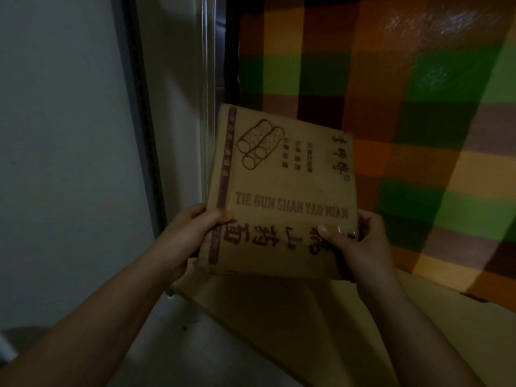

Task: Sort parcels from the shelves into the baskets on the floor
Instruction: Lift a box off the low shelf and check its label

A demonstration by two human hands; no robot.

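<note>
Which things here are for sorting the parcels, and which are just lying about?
For the job: the cardboard box; the left hand and the right hand, each with a grip on a near corner of it.

Just lying about: the checked cloth behind; the white wall; the flat cardboard below the box.

Box (282,185) in left hand (192,233) and right hand (360,243), seemingly cardboard.
</note>
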